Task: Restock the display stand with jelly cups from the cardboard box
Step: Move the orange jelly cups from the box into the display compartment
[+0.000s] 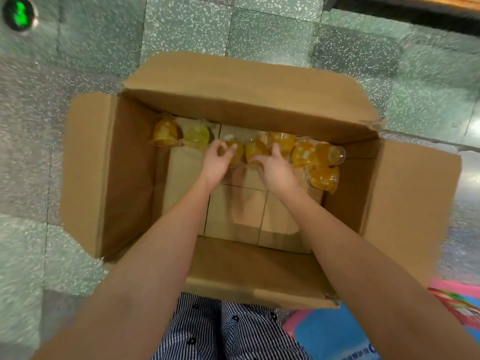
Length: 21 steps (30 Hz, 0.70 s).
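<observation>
Pinching jelly cup (pixel 237 151) in left grip (pixel 217 163), neighbouring cup (pixel 255 149) in right grip (pixel 276 168)

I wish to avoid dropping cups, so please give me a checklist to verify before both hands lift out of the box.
1. Flaps of the cardboard box open: ok.
2. Left hand curled round an orange cup: ok.
3. Right hand gripping the neighbouring cup: ok, though blurred.
4. Lifting path free of the other cups: ok; they lie to both sides.
5. Cup seals intact: cannot tell.
6. Display stand free: cannot tell, not in view.
</observation>
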Tool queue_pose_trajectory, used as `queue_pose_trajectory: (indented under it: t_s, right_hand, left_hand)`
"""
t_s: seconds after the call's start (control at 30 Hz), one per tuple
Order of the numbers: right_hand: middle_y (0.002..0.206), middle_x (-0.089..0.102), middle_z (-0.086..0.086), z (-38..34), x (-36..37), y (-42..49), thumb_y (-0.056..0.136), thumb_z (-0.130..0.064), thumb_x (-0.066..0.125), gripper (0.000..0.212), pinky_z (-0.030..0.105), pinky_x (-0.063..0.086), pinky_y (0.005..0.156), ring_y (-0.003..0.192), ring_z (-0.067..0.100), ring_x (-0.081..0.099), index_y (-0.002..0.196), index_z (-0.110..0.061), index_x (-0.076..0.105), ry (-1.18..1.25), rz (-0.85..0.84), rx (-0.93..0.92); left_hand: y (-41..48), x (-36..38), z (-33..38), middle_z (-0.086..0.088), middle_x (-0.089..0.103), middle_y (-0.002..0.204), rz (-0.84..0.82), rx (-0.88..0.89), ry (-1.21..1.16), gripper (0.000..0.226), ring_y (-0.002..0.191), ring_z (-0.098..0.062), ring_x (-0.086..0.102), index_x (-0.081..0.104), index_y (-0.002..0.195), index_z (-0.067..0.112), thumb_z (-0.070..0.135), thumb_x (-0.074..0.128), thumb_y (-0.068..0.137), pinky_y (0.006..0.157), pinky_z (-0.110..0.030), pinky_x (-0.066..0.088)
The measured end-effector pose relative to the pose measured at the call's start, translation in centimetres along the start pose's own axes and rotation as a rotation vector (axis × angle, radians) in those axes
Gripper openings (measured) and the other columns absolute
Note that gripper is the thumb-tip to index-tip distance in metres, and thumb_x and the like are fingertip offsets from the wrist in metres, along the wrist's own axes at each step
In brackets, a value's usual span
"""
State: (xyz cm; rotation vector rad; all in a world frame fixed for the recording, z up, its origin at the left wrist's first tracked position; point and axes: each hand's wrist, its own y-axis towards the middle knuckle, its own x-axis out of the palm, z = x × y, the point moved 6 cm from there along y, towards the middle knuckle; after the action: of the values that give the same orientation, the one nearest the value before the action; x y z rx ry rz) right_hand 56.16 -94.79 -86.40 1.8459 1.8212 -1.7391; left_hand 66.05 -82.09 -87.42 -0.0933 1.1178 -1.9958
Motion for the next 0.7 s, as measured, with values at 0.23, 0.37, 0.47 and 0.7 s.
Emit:
queue_pose_trajectory:
  t_s: [0.23,0.37,0.47,0.7]
  right_hand:
    - [0.144,0.034,0.020,-1.7,1.0,-2.0,0.093,-0.004,0.050,0.049,0.046,0.038,0.105,0.133,0.039,0.030,0.138,-0.024,0.045,-0.283,0.056,-0.162]
    - [0.159,0.002,0.020,-1.6,3.2,-1.9,0.095,-0.002,0.048,0.053,0.048,0.034,0.112,0.141,0.045,0.023,0.140,-0.027,0.041,-0.093,-0.106,-0.076]
    - [0.161,-0.003,0.015,-1.3,3.9,-2.1,0.096,-0.002,0.046,0.053,0.047,0.036,0.112,0.140,0.044,0.028,0.140,-0.030,0.043,-0.015,-0.137,-0.023]
    - [0.161,0.012,0.008,0.7,4.7,-5.6,0.095,-0.002,0.052,0.042,0.040,0.034,0.114,0.140,0.034,0.033,0.132,-0.021,0.054,0.202,-0.054,0.063]
  left_hand:
    - [-2.2,-0.3,-2.9,-0.010,0.048,0.128,-0.001,-0.029,-0.003,0.051,0.115,-0.027,0.053,0.048,0.112,0.030,0.039,0.069,0.066,0.097,-0.049,0.050]
    - [-3.3,-0.2,-4.7,-0.007,0.033,0.147,-0.059,-0.082,-0.004,0.092,0.128,-0.021,0.045,0.037,0.144,0.037,0.040,0.070,0.057,0.109,-0.041,0.042]
    - [-3.9,0.0,-5.7,-0.004,0.027,0.149,-0.110,-0.125,-0.057,0.093,0.129,-0.020,0.041,0.034,0.145,0.042,0.030,0.070,0.060,0.108,-0.040,0.042]
    - [-6.0,-0.6,-5.6,-0.008,0.047,0.128,-0.079,-0.206,-0.273,0.060,0.112,-0.029,0.056,0.037,0.123,0.022,0.005,0.076,0.079,0.075,-0.043,0.060]
